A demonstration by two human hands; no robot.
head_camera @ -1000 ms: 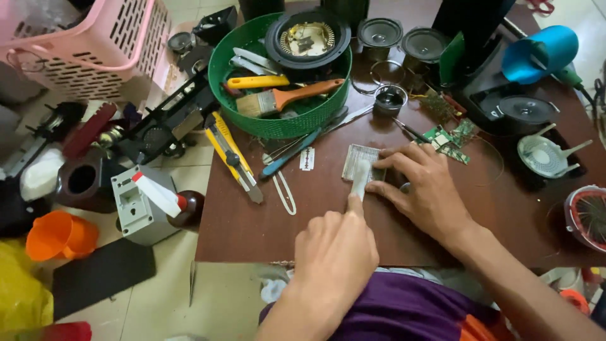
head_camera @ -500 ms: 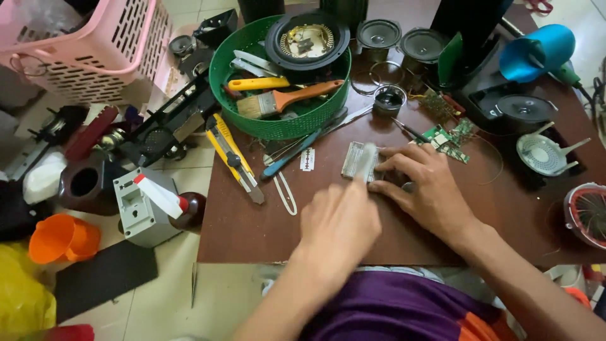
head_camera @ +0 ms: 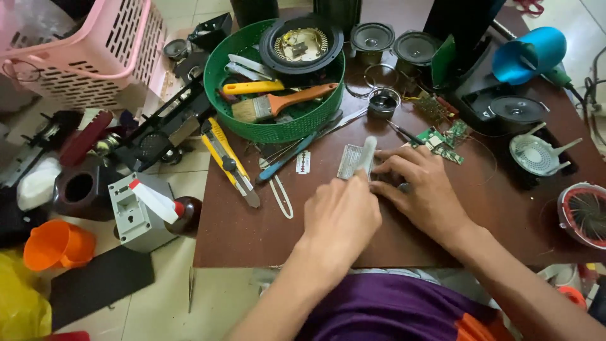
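Note:
My left hand (head_camera: pixel 341 215) is closed around a slim white stick-like tool (head_camera: pixel 367 150) whose tip rests on a small grey ribbed metal plate (head_camera: pixel 349 161) lying on the brown table (head_camera: pixel 252 221). My right hand (head_camera: pixel 423 186) lies flat just right of the plate, fingertips pressing its right edge. A razor blade (head_camera: pixel 303 162) lies just left of the plate. Small green circuit boards (head_camera: pixel 442 136) sit beyond my right hand.
A green round basket (head_camera: pixel 278 126) holds a paintbrush, a yellow-handled tool and a black speaker frame. A yellow utility knife (head_camera: pixel 230 161), a blue-handled tool and a white loop lie at the left. Speakers, a blue funnel-shaped part and a fan stand right. A pink basket, an orange cup and clutter cover the floor.
My left hand has moved up and to the right toward the plate, bringing the white tool's tip further over it. My right hand has stayed beside the plate.

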